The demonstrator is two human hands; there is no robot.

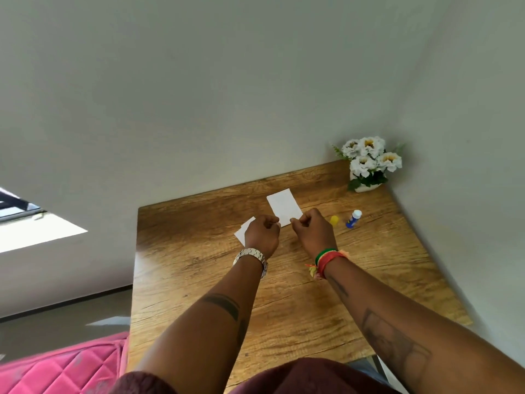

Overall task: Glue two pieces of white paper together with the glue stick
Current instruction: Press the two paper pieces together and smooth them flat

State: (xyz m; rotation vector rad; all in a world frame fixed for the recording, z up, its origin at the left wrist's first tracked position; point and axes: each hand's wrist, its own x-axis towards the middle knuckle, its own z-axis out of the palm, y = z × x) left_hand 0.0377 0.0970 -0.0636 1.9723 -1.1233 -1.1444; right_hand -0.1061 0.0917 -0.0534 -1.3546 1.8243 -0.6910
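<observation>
While the uncapped glue stick (353,219) lies at centre right, we note the left hand (262,236) and right hand (312,233) each pinching the near edge of the centre paper (284,206), apparently to lift it onto the second paper (244,231).

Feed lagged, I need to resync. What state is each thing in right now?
Glue stick: uncapped, lying on the table.
Yellow cap: off, beside the glue stick.
Far paper: near edge pinched by both hands.
Near paper: partly hidden behind the left hand.
Right hand: pinching the far paper.
</observation>
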